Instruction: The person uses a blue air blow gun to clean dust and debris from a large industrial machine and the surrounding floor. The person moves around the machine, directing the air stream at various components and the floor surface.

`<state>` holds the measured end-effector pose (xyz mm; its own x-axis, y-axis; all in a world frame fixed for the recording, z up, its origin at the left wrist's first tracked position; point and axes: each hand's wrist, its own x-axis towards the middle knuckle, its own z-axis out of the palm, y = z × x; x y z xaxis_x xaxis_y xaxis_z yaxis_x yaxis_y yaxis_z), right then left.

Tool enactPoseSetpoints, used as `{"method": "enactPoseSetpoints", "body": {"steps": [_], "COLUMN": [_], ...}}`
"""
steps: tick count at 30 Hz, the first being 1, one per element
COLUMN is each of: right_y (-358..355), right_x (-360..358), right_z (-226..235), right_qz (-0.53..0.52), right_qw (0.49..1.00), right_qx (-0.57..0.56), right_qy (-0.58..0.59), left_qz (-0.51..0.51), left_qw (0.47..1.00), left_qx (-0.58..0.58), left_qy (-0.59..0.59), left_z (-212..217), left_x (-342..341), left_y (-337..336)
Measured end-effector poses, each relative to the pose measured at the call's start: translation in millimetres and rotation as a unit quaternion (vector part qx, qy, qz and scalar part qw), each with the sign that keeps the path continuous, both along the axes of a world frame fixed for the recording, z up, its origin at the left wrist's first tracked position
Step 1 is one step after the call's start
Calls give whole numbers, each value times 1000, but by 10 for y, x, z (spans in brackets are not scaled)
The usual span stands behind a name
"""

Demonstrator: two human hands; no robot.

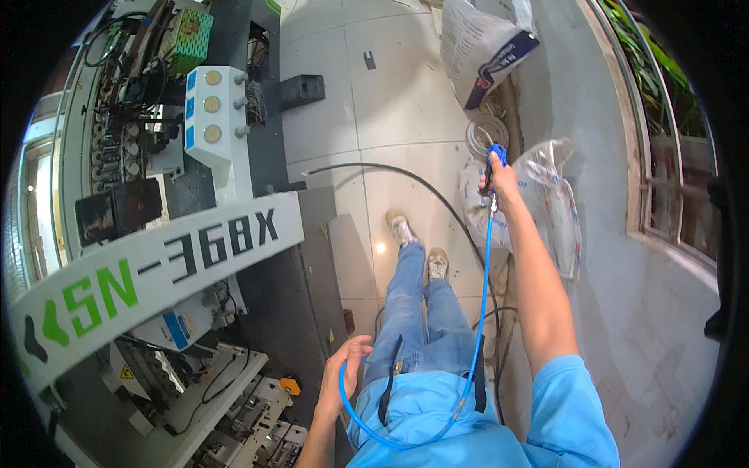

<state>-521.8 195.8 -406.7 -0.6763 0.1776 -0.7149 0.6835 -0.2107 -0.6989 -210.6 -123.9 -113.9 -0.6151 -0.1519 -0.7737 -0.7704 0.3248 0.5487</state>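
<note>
Out ahead at the right, my right hand (503, 183) is closed around the handle of a blue and black air blow gun (498, 153). A thin blue air hose (485, 273) runs from the gun's base back toward me and loops across my blue shirt. The loop's other end comes up to my left hand (343, 366), low at my left side beside the machine. Its fingers are curled at the hose, and where the hose continues beyond them is hidden.
A large grey machine (312, 273) with a white sign panel (172, 257) fills the left. Black hose (421, 181) arcs over the tiled floor (398, 101). Along the right wall (601, 343) are a big sack (484, 54), coiled tubing (488, 134) and plastic bags (550, 187).
</note>
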Motion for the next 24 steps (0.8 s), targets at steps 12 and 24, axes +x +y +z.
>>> {"method": "enactPoseSetpoints", "body": {"steps": [12, 24], "right_y": [-725, -1404], "right_x": [-2483, -4760], "right_z": [-615, -2526], "right_qz": [27, 19], "right_qw": [993, 969], "right_qx": [-45, -140], "right_qy": [-107, -201], "left_qz": [28, 178], "left_qw": [999, 969], "left_qx": [-5, 24], "left_qy": [24, -172], "left_z": [-328, -1099], "left_x": [-2291, -4303], "left_y": [-637, -751]}}
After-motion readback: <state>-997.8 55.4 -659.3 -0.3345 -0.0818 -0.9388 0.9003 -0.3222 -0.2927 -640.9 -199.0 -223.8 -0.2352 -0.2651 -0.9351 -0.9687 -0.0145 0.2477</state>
